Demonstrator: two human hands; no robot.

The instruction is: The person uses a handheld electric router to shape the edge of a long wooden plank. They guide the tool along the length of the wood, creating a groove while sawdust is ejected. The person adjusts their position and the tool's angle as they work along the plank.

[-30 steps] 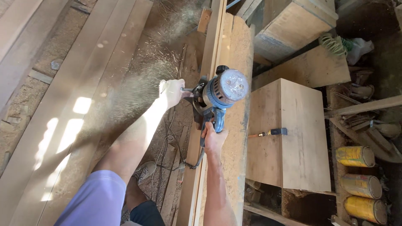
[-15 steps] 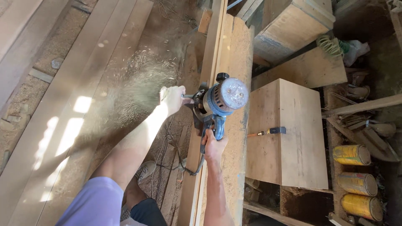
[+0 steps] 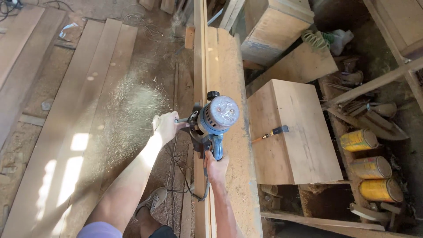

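sawdust covers the workshop floor (image 3: 132,66), where long pale planks (image 3: 66,132) lie side by side at the left and a spray of chips hangs in the air beside them. down the middle runs a long dusty board (image 3: 229,79) set on edge-stacked timber, serving as the counter.

on this board sits a blue power router (image 3: 216,119) with a round grey top cap and a black knob at its far side. the left hand (image 3: 166,126) has its fingers clenched around the side handle of the tool, on the floor side. the right hand (image 3: 216,167) grips the blue rear handle, fingers wrapped round it, nearer the body. a black cord (image 3: 180,176) loops down from the tool toward a grey shoe (image 3: 152,200) on the floor.

right of the board stands a plain wooden box (image 3: 295,132), closed on top, with a small black-handled tool (image 3: 275,132) lying on its near-left edge. another wooden crate (image 3: 273,26) stands farther off; what it holds cannot be seen. at the far right three yellow cans (image 3: 370,167) with dusty lids lie on their sides in a row, one behind the other, their contents hidden. their wrappers are yellow with print too small to tell. a green coiled hose (image 3: 313,39) rests above.
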